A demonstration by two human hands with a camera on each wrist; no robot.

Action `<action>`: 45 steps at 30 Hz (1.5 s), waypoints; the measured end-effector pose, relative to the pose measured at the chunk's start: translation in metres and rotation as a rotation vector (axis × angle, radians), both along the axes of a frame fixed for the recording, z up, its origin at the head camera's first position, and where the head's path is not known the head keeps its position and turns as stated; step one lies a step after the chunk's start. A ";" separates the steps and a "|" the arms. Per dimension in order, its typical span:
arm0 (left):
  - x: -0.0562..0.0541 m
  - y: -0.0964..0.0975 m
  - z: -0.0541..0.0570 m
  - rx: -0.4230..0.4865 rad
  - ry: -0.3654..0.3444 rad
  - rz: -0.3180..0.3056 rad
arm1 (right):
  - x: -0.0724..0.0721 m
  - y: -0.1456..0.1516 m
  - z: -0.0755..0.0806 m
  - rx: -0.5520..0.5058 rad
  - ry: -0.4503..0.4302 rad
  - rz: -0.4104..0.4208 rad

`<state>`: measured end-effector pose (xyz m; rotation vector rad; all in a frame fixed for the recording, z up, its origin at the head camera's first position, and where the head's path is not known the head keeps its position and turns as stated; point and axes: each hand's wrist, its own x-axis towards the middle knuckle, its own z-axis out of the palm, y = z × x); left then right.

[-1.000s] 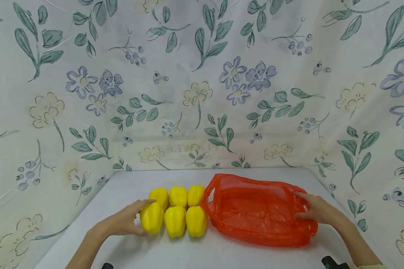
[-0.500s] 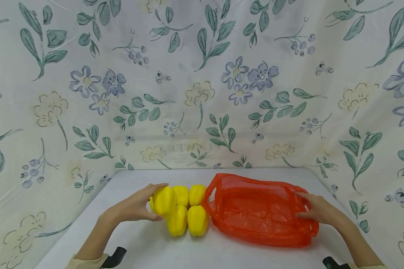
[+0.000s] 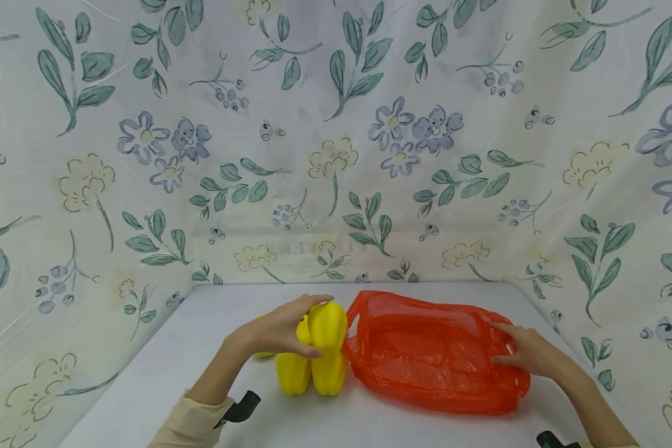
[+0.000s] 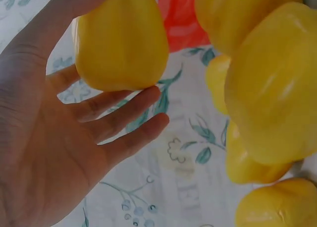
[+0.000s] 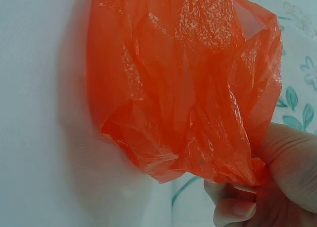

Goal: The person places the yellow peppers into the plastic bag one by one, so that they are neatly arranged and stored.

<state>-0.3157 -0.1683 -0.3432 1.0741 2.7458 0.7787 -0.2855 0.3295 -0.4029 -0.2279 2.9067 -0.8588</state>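
A pale floral-print curtain (image 3: 325,218) forms the backdrop behind a white tabletop (image 3: 392,429). Largest on the table is a red plastic bag (image 3: 425,348), spread out on the right, its left-hand loop reaching toward the produce; which way its mouth faces I cannot say for sure. The right hand (image 3: 529,351) pinches the bag's far right edge, thumb on one side of the film and fingers on the other. The left hand (image 3: 277,326) is clamped on one yellow bell pepper (image 3: 327,323), thumb and fingers apart by the width of it, just beside the bag's left end; whether pepper and film touch is unclear. Five other peppers (image 4: 277,83) show in the left wrist view; from the head, two stand in front and the rest are partly hidden behind the hand and the held one. Judged from how things lie, the work looks to be in its early part: one pepper is in the grip and the bag is steadied, while all six are outside it. No pepper can be made out through the creased film, though its contents are uncertain. What is left seems to be the five ungrasped peppers. Smallest is a black wrist-worn device (image 3: 245,406) at the left cuff.
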 end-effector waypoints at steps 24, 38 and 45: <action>-0.021 0.129 0.002 -0.046 -0.010 -0.247 | 0.001 -0.002 -0.002 0.003 0.014 0.020; -0.052 0.184 -0.024 -0.165 -0.003 -0.219 | 0.002 -0.002 0.000 -0.007 0.034 0.023; -0.060 0.198 -0.032 -0.194 -0.020 -0.199 | 0.002 -0.002 0.000 -0.007 0.043 0.020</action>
